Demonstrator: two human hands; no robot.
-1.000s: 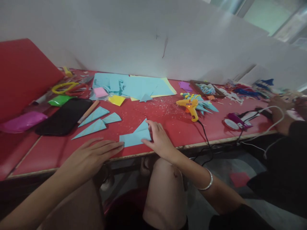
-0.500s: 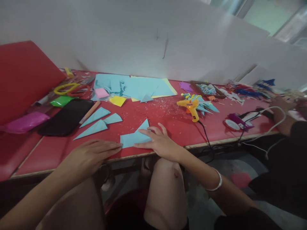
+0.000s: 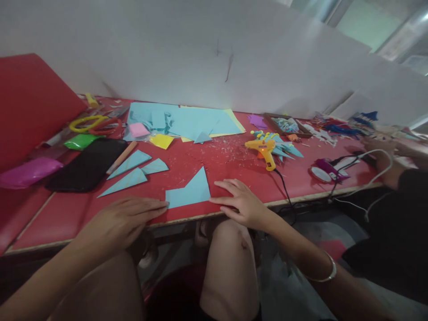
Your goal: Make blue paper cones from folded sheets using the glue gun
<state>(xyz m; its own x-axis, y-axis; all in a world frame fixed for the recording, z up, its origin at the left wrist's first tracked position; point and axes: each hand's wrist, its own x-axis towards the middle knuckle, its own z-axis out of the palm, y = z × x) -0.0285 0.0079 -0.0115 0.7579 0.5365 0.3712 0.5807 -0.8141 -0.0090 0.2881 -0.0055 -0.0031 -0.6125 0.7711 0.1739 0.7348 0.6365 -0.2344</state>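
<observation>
right hand: right hand (image 3: 245,203) has slid off the blue folded paper (image 3: 189,191); it now lies flat on the red surface (image 3: 234,167) just right of the paper, fingers spread and holding nothing, index tip at or barely off the paper's right edge (too close to call).
left hand: left hand (image 3: 122,220) stays palm down just left of the paper, fingers together, fingertips touching its lower left corner, gripping nothing.
paper: flat on the surface near the front edge, between the two hands; a low strip with a triangular flap rising to the upper right.
change: a second ago the right hand's fingers lay on the paper's right part and hid some of it; half a second ago they were pressing along the lower edge; now the whole shape shows.
meaning: reads as a crease just pressed down and let go (a judgement); the paper lies pinned only at the left corner.
unchanged: paper has not shifted; three blue triangles (image 3: 133,167) lie up and left of it, black pouch (image 3: 88,167) further left, yellow glue gun (image 3: 264,149) up and right with its cord running off the front edge.
other person: another person's hand (image 3: 377,147) is at work far right of the paper, well apart.
</observation>
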